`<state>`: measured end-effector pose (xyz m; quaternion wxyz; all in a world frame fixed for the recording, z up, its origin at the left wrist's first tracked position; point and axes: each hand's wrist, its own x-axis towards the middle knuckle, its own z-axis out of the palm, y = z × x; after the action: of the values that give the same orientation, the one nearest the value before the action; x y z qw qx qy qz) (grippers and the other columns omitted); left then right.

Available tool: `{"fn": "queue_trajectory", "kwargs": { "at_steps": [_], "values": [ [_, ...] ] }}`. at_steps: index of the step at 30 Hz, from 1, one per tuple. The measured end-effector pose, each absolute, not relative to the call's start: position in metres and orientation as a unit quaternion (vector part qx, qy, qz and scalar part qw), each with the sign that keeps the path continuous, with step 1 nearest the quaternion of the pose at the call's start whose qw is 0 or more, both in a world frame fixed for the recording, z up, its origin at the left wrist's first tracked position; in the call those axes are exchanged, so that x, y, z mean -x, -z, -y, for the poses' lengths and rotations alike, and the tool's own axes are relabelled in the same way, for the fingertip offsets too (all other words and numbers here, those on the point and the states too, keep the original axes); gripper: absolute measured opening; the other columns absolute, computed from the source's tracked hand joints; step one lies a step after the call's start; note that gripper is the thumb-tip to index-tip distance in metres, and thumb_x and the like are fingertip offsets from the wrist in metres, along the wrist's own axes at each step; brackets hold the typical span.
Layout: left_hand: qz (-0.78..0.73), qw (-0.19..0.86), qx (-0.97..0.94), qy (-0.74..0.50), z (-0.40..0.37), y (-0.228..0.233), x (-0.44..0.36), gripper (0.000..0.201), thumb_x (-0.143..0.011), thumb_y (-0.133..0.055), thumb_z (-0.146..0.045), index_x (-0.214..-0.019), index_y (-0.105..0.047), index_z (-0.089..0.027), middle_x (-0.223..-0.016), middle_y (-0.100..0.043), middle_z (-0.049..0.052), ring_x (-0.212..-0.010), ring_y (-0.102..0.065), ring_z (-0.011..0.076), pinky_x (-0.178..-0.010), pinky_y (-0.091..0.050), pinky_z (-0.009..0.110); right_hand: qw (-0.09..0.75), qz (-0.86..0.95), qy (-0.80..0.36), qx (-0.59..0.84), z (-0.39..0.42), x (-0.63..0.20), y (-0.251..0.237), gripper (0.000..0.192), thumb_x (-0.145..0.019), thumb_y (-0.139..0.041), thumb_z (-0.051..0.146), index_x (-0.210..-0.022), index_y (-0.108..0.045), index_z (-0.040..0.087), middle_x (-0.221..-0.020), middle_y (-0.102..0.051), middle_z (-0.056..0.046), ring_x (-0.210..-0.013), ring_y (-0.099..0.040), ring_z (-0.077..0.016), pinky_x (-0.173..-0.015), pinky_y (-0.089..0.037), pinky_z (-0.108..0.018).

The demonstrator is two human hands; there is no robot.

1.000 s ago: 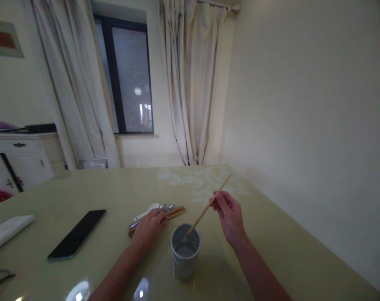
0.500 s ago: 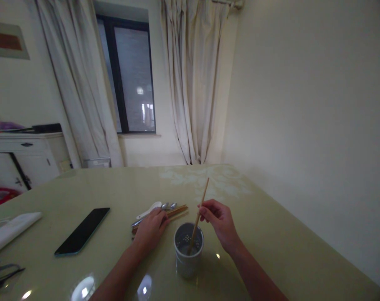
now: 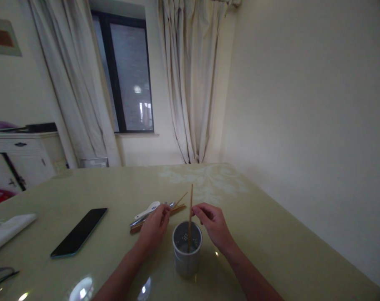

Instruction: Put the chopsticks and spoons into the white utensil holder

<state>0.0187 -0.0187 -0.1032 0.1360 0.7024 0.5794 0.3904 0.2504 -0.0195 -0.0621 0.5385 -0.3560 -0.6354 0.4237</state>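
Observation:
A grey utensil cup (image 3: 186,264) with holes in its bottom stands upright on the table. One wooden chopstick (image 3: 190,200) stands nearly upright in it, its lower end inside. My right hand (image 3: 212,219) pinches that chopstick above the rim, from the right. Left of the cup, my left hand (image 3: 155,223) is closed on another thin chopstick (image 3: 181,199), which points up and to the right. Beneath and beside this hand lie more chopsticks (image 3: 180,210), a white spoon (image 3: 150,209) and metal cutlery, partly covered by the fingers.
A black phone (image 3: 80,232) lies on the glossy table (image 3: 121,188) to the left. Farther left are a white flat object (image 3: 13,230) and dark-handled scissors (image 3: 2,276). A wall (image 3: 318,125) runs along the table's right side; curtains (image 3: 193,83) hang beyond the far edge.
The chopstick in the cup has swung from leaning right to nearly upright, my right hand moving slightly left. My left hand has raised a chopstick from the pile. The view has shifted slightly.

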Motion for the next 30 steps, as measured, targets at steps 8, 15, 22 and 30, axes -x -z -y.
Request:
{"fn": "queue_trajectory", "kwargs": {
  "at_steps": [8,15,22,30],
  "values": [
    [-0.466,0.358,-0.651,-0.480,0.026,0.099,-0.047,0.038,-0.093,-0.062,-0.050,-0.113,-0.073,-0.019,-0.113,-0.078,0.011,-0.093,-0.073,0.0246,-0.078,-0.058,0.035,0.500,0.618,-0.464,0.391,0.004,-0.244,0.086,0.037,-0.087,-0.071,0.055,-0.083,-0.079,0.019,-0.074,-0.072,-0.003,-0.061,-0.056,-0.0164,-0.057,-0.042,-0.027],
    [-0.453,0.360,-0.663,-0.475,0.025,0.097,-0.048,0.037,-0.095,-0.060,-0.052,-0.108,-0.075,-0.020,-0.108,-0.080,0.010,-0.093,-0.074,0.0250,-0.082,-0.058,0.035,0.535,0.584,-0.492,0.361,0.004,-0.236,0.089,0.042,-0.086,-0.072,0.061,-0.091,-0.072,0.018,-0.087,-0.076,-0.006,-0.072,-0.068,-0.0202,-0.060,-0.047,-0.028],
    [-0.624,0.061,-0.704,-0.334,0.014,0.097,-0.006,0.025,-0.099,-0.050,-0.031,-0.098,-0.073,-0.022,-0.103,-0.074,0.010,-0.101,-0.066,0.0263,-0.093,-0.050,0.040,0.740,0.447,-0.335,0.375,-0.011,-0.285,0.056,0.041,-0.086,-0.075,0.059,-0.098,-0.069,0.020,-0.086,-0.075,-0.006,-0.074,-0.068,-0.0199,-0.065,-0.051,-0.030],
    [-0.652,0.048,-0.726,-0.214,0.017,0.096,0.001,0.019,-0.096,-0.052,-0.024,-0.090,-0.070,-0.023,-0.104,-0.070,0.008,-0.103,-0.064,0.0257,-0.090,-0.046,0.035,0.684,0.502,-0.434,0.304,0.010,-0.277,0.042,0.033,-0.085,-0.080,0.052,-0.095,-0.075,0.021,-0.075,-0.074,-0.003,-0.065,-0.064,-0.0168,-0.063,-0.051,-0.030]
  ]
}}
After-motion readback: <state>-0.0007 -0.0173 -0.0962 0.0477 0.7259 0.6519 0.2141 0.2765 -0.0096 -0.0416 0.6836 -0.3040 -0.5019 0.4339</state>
